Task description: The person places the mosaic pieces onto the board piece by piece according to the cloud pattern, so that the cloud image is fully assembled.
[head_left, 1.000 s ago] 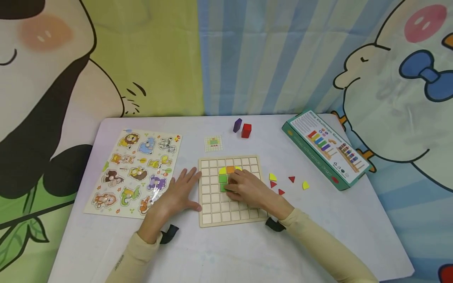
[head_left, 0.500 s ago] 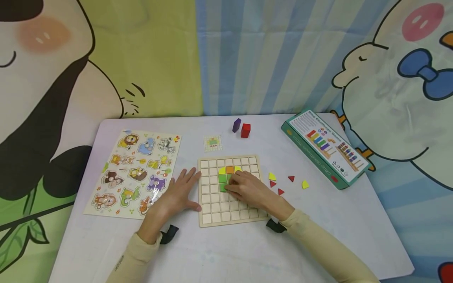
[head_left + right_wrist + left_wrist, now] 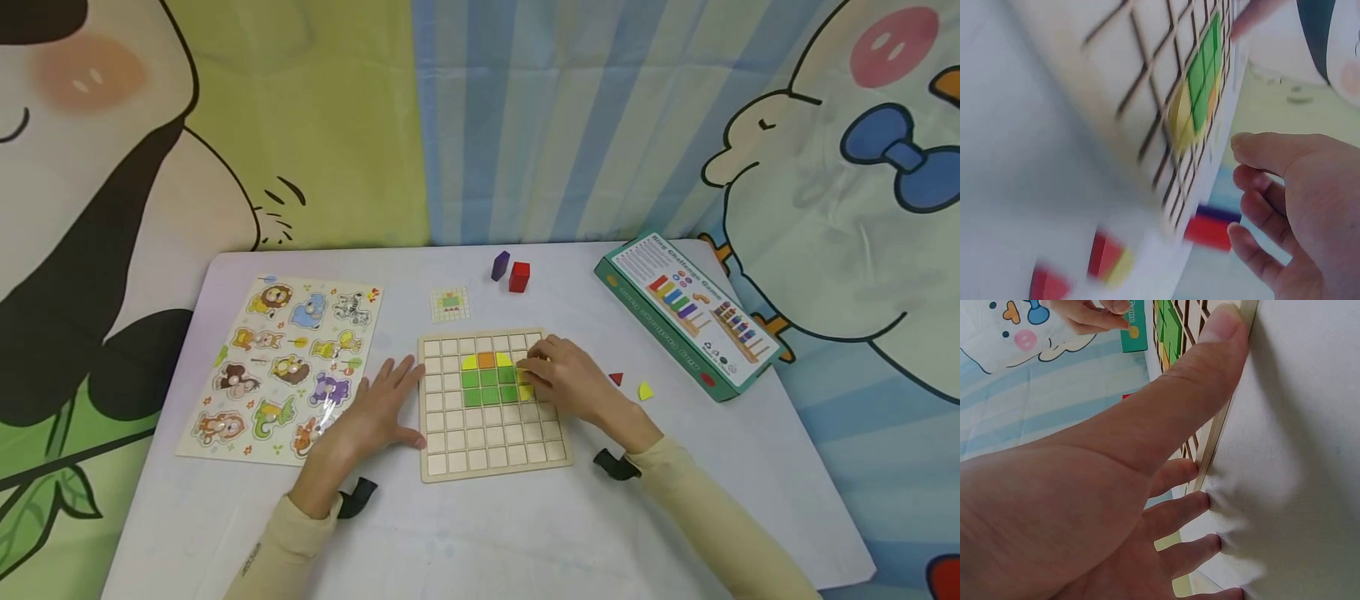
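My left hand (image 3: 382, 408) lies spread on the white table, its thumb against the left edge of the wooden grid board (image 3: 453, 462); the left wrist view shows the thumb (image 3: 1222, 337) on the rim. Green squares (image 3: 490, 395), an orange square (image 3: 487, 360) and yellow pieces (image 3: 503, 359) sit together in the board's cells, another yellow piece (image 3: 526, 391) at their right side. Over the board's right edge hovers my right hand (image 3: 570, 379), fingers loosely bent; in the right wrist view nothing shows between thumb and fingers. It hides some loose pieces in the head view.
Right of the board lie a red triangle (image 3: 616, 379) and a yellow piece (image 3: 646, 390). Behind it are a pattern card (image 3: 450, 305), a purple block (image 3: 500, 266) and a red block (image 3: 519, 277). An animal puzzle sheet (image 3: 281, 367) lies left, a green box (image 3: 690, 317) back right.
My right hand has moved right, off the green squares to the board's right edge, uncovering green squares and yellow pieces there. The left hand keeps its place.
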`<state>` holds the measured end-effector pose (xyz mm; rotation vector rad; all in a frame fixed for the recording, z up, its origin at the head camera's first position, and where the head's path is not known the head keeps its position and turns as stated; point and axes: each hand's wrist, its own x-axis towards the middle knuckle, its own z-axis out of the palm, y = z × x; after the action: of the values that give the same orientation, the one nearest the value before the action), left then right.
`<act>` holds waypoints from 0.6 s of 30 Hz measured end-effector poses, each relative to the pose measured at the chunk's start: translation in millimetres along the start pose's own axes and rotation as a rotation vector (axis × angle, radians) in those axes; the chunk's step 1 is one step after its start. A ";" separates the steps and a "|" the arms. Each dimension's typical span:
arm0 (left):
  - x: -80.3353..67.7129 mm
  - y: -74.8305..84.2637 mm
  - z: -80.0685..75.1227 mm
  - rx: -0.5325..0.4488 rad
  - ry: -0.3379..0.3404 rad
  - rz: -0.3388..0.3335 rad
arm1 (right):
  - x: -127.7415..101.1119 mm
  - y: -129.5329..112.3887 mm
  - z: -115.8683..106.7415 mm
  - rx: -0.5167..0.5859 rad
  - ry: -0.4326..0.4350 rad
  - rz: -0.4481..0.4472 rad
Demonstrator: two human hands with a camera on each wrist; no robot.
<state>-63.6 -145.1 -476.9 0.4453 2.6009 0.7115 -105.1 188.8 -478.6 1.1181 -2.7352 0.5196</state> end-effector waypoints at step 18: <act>0.2 -1.5 1.6 -0.013 0.006 0.009 | -50.0 28.8 -7.1 -0.261 -0.062 0.503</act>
<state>-63.3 -145.6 -479.0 0.4513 2.5997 0.7336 -89.6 243.2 -492.4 0.3887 -3.0226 0.1679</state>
